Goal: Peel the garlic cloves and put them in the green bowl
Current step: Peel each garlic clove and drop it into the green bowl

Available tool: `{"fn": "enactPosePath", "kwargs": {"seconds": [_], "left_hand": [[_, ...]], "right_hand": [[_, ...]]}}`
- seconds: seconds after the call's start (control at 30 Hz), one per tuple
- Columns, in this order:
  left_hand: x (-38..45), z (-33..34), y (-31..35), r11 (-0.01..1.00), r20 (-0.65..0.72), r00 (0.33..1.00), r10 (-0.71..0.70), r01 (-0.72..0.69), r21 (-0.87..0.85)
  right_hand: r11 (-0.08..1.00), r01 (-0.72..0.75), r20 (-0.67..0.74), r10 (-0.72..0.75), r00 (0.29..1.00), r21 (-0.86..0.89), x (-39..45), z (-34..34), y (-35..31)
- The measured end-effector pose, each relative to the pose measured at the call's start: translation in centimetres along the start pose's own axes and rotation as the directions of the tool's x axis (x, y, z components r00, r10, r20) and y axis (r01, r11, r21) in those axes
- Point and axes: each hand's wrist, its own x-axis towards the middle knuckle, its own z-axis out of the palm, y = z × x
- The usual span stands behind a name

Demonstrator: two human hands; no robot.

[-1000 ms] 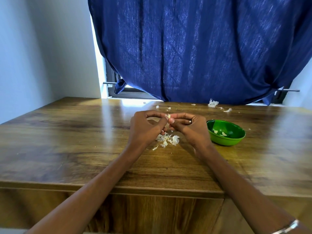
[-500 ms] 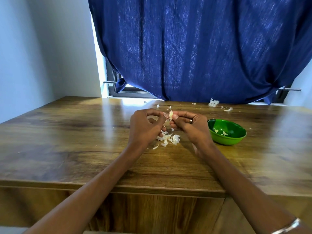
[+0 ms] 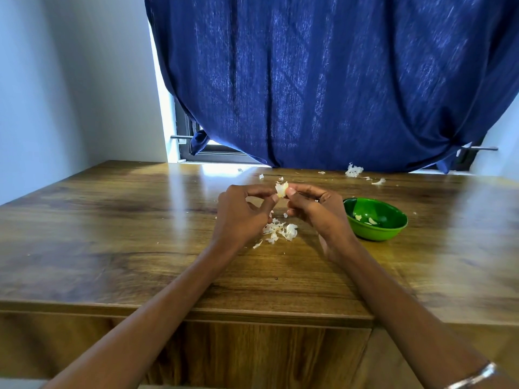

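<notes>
Pinching garlic clove [image 3: 281,189] between both hands

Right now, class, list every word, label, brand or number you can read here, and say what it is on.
None: no readable text appears anywhere.
The green bowl, the garlic clove pinched between the left hand and right hand, the wooden table and the blue curtain are all unmarked.

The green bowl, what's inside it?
Inside the green bowl lie two small pale pieces, probably peeled garlic. The right hand hides nothing but its left rim, and the near wall hides the inside just behind it.
</notes>
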Motion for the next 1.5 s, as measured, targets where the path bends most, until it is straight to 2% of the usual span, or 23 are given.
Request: {"fn": "enactPosePath", "kwargs": {"seconds": [0.23, 0.37, 0.8, 1.17, 1.37, 1.5], "left_hand": [[-0.5, -0.2, 0.8, 0.997, -0.047, 0.996, 0.076, -0.077, -0.025], [-0.4, -0.2, 0.4, 0.997, -0.055, 0.996, 0.076, -0.076, -0.015], [-0.3, -0.3, 0.3, 0.986, -0.114, 0.982, 0.151, -0.14, 0.094], [-0.1, -0.1, 0.0, 0.996, -0.123, 0.989, 0.086, -0.085, 0.012], [0.0, -0.1, -0.5, 0.996, -0.038, 0.996, 0.083, -0.082, 0.04], [0.1, -0.1, -0.7, 0.984, -0.017, 0.992, 0.127, -0.124, 0.125]], "right_hand": [[0.999, -0.007, 0.014, 0.008, 1.0, -0.035, 0.1, 0.0, 0.0], [1.0, -0.015, 0.028, 0.016, 0.999, -0.027, 0.1, 0.0, 0.1], [0.985, 0.059, 0.081, -0.046, 0.996, -0.163, -0.2, 0.3, 0.1], [0.994, 0.024, 0.058, -0.018, 0.998, -0.104, 0.0, 0.1, 0.0], [0.997, 0.028, 0.062, -0.024, 0.998, -0.069, 0.1, 0.0, 0.1], [0.985, 0.083, 0.045, -0.077, 0.996, -0.152, 0.2, -0.1, 0.4]]}}
